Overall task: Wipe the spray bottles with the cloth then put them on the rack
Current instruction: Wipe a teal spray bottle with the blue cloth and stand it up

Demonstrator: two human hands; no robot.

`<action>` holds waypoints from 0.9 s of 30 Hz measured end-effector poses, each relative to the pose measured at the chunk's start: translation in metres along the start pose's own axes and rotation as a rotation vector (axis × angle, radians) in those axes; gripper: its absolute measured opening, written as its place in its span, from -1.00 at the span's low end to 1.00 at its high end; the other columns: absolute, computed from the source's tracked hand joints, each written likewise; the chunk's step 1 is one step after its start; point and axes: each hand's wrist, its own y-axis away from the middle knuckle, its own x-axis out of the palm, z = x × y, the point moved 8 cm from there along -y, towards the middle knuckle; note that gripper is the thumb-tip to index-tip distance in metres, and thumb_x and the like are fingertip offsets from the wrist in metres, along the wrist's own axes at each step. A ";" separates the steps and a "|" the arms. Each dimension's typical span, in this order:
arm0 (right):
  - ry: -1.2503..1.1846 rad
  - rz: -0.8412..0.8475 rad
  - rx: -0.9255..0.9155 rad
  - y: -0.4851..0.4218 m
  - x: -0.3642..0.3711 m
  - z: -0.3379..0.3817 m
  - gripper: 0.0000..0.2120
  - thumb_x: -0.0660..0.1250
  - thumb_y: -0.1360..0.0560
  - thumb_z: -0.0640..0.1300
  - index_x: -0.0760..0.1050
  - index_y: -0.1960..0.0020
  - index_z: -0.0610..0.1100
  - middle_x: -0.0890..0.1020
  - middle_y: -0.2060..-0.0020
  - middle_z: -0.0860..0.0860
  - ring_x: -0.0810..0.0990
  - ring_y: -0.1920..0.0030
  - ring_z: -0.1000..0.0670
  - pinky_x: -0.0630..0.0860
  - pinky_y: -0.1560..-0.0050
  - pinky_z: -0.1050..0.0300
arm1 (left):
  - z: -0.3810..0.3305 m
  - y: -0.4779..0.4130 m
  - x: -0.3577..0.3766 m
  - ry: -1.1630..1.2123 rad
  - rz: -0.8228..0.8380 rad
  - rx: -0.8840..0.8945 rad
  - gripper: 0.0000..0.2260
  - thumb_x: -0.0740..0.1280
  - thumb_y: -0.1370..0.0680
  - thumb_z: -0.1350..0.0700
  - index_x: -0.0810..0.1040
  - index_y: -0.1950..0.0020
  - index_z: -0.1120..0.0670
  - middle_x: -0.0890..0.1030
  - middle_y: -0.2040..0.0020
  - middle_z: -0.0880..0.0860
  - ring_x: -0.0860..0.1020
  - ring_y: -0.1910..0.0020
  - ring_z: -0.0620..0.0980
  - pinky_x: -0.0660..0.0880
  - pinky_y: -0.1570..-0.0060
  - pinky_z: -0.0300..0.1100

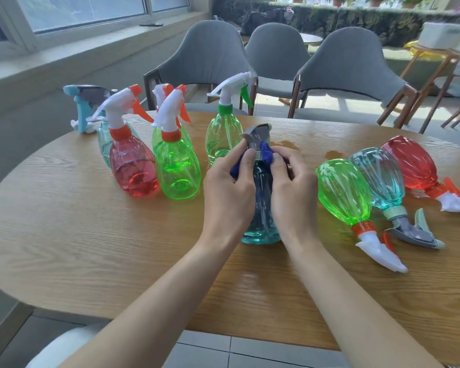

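On the left part of the round wooden table [64,235] five or six plastic spray bottles stood upright: a pale teal one with a blue trigger [104,144], a red one with an orange collar [133,168], a bright green one [177,171], another half hidden behind it, and a light green one with a green trigger [223,139]. I judged these could be the wiped ones, but I saw no rack in view.

In the middle, my left hand [227,192] pressed the dark blue cloth [264,152] around the neck of the teal transparent bottle with a grey sprayer [260,208], which stood upright on the table. My right hand [292,189] was closed on the same neck and cloth.

On the right, three bottles lay on their sides, green [343,192], teal [377,176] and red [412,163], probably still to be wiped.
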 end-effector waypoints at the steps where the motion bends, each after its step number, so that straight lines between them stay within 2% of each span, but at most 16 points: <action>1: 0.000 -0.001 0.000 0.000 0.000 0.000 -0.78 0.25 -0.75 -0.12 0.65 -0.26 -0.04 0.71 -0.09 0.05 0.67 -0.10 0.09 0.63 -0.13 0.14 | -0.001 0.001 -0.002 0.010 -0.024 0.000 -0.70 0.39 -0.71 0.08 0.63 -0.45 0.05 0.66 -0.10 -0.30 0.64 -0.14 -0.38 0.60 -0.26 -0.22; 3: -0.007 0.003 0.006 0.001 0.001 0.000 -0.78 0.24 -0.75 -0.11 0.65 -0.26 -0.03 0.71 -0.10 0.06 0.68 -0.12 0.09 0.63 -0.14 0.13 | 0.001 0.003 -0.007 0.043 -0.080 -0.008 -0.74 0.44 -0.68 0.07 0.69 -0.38 0.03 0.72 -0.09 -0.19 0.68 -0.12 -0.28 0.63 -0.26 -0.11; 5: -0.014 0.018 0.020 0.001 0.002 0.000 -0.77 0.23 -0.75 -0.11 0.65 -0.26 -0.02 0.72 -0.09 0.09 0.68 -0.11 0.10 0.63 -0.13 0.14 | 0.002 0.006 -0.011 0.069 -0.145 -0.013 -0.77 0.49 -0.65 0.06 0.73 -0.30 0.00 0.75 -0.08 -0.12 0.70 -0.09 -0.20 0.63 -0.24 -0.08; 7: -0.035 0.046 0.059 0.001 0.004 -0.001 -0.76 0.22 -0.75 -0.09 0.66 -0.24 0.00 0.73 -0.03 0.12 0.69 -0.07 0.12 0.61 -0.06 0.20 | 0.001 0.009 -0.015 0.077 -0.204 0.008 -0.80 0.52 -0.63 0.09 0.75 -0.25 0.00 0.75 -0.03 -0.11 0.71 -0.05 -0.15 0.63 -0.19 -0.14; 11: -0.058 0.087 0.102 -0.001 0.005 -0.003 -0.78 0.20 -0.76 -0.05 0.63 -0.16 0.04 0.72 0.04 0.10 0.69 0.00 0.09 0.59 0.02 0.18 | -0.003 0.013 -0.017 0.044 -0.242 0.070 -0.83 0.53 -0.61 0.17 0.78 -0.20 0.04 0.76 0.04 -0.16 0.72 -0.01 -0.16 0.58 -0.09 -0.29; 15: -0.110 0.101 0.104 -0.001 0.002 -0.006 -0.85 0.25 -0.75 -0.02 0.55 -0.09 -0.03 0.61 0.14 0.13 0.57 0.12 0.13 0.51 0.09 0.21 | -0.008 0.016 -0.012 -0.068 -0.183 0.110 -0.80 0.50 -0.64 0.11 0.76 -0.27 0.01 0.70 0.08 -0.35 0.65 0.12 -0.23 0.59 0.01 -0.36; 17: -0.135 0.106 0.079 0.000 0.000 -0.004 -0.87 0.29 -0.73 -0.04 0.53 -0.09 -0.09 0.59 0.15 0.15 0.55 0.14 0.19 0.50 0.08 0.27 | -0.012 0.015 -0.010 -0.141 -0.139 0.134 -0.76 0.46 -0.67 0.08 0.72 -0.34 0.01 0.69 0.00 -0.36 0.57 0.19 -0.22 0.55 0.06 -0.40; 18: -0.140 0.106 0.062 0.000 0.000 -0.002 -0.88 0.32 -0.72 -0.06 0.52 -0.10 -0.12 0.58 0.15 0.15 0.54 0.17 0.23 0.48 0.09 0.31 | -0.013 0.013 -0.009 -0.165 -0.117 0.140 -0.74 0.44 -0.68 0.09 0.70 -0.37 0.03 0.71 -0.08 -0.31 0.57 0.19 -0.24 0.54 0.08 -0.41; 20: -0.147 0.105 0.034 0.002 0.001 0.002 -0.85 0.39 -0.68 -0.09 0.49 -0.10 -0.17 0.59 0.14 0.13 0.55 0.18 0.24 0.49 0.10 0.32 | -0.011 0.010 -0.006 -0.183 -0.052 0.125 -0.70 0.39 -0.71 0.10 0.65 -0.45 0.05 0.70 -0.12 -0.28 0.60 0.15 -0.37 0.52 0.05 -0.46; 22: -0.151 0.105 0.012 0.002 0.002 0.005 -0.83 0.45 -0.64 -0.09 0.48 -0.06 -0.14 0.60 0.14 0.11 0.59 0.15 0.17 0.53 0.09 0.26 | -0.004 0.006 -0.001 -0.162 0.028 0.059 -0.68 0.31 -0.75 0.10 0.59 -0.50 0.05 0.62 0.00 -0.40 0.56 0.09 -0.51 0.45 -0.04 -0.51; 23: -0.147 0.105 0.001 0.003 0.002 0.007 -0.82 0.47 -0.63 -0.09 0.48 -0.04 -0.12 0.61 0.14 0.11 0.60 0.15 0.14 0.55 0.09 0.22 | -0.001 0.006 0.001 -0.141 0.058 0.031 -0.67 0.27 -0.76 0.10 0.57 -0.52 0.05 0.60 -0.01 -0.42 0.55 0.03 -0.55 0.43 -0.07 -0.53; 25: -0.131 0.102 -0.028 0.003 0.003 0.011 -0.81 0.50 -0.61 -0.09 0.48 -0.01 -0.10 0.61 0.15 0.11 0.61 0.14 0.11 0.59 0.07 0.17 | 0.001 0.006 0.001 -0.110 0.075 0.020 -0.66 0.25 -0.76 0.11 0.56 -0.53 0.05 0.59 -0.11 -0.42 0.55 -0.09 -0.55 0.43 -0.12 -0.53; 27: -0.121 0.092 -0.041 0.003 0.003 0.013 -0.81 0.50 -0.61 -0.08 0.48 0.00 -0.08 0.61 0.13 0.08 0.61 0.13 0.10 0.60 0.07 0.16 | -0.002 0.010 -0.002 -0.091 0.038 0.037 -0.68 0.29 -0.75 0.13 0.59 -0.51 0.07 0.62 -0.05 -0.43 0.59 -0.08 -0.50 0.48 -0.13 -0.49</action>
